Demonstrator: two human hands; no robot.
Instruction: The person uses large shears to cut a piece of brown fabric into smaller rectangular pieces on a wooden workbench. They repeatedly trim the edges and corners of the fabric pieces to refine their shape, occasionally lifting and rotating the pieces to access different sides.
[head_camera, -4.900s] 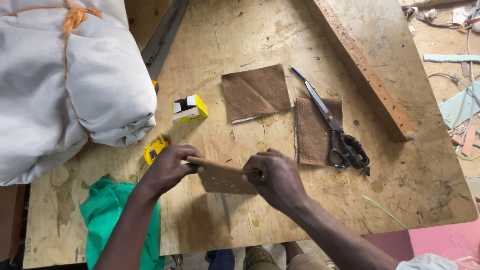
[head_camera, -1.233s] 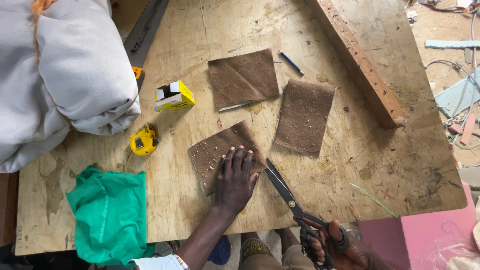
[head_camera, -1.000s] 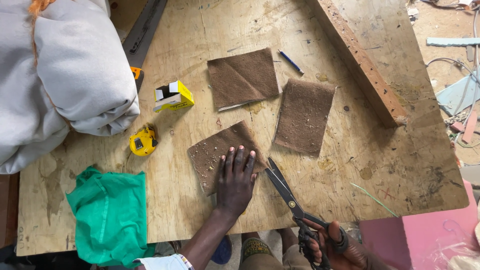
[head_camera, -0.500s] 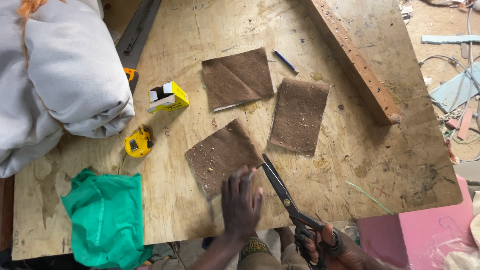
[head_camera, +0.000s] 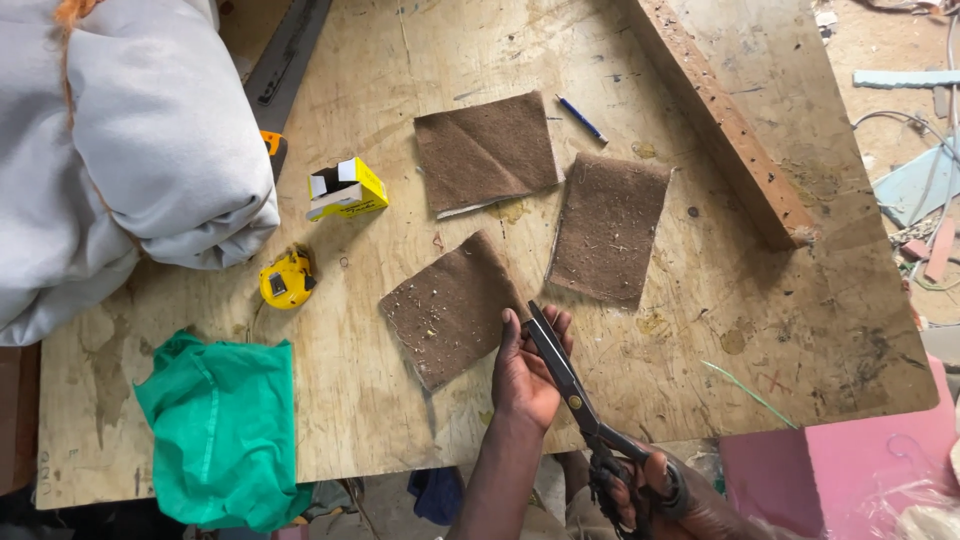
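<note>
Three brown felt-like rectangles lie on the plywood table. The nearest brown piece is speckled with debris and sits askew. My left hand rests at its right edge, fingers spread, touching the blades of the black scissors. Their tips lie across my fingers, beside the piece. My right hand grips the scissor handles below the table's front edge. The second brown piece and third brown piece lie farther back, untouched.
A grey-white fabric bundle fills the left. A green cloth hangs over the front edge. A yellow tape measure, a yellow box, a blue pen, a wooden beam and a pink sheet are nearby.
My left hand slid back off the nearest brown piece to its right edge. The scissors in my right hand came up until their blades reach my left fingers.
</note>
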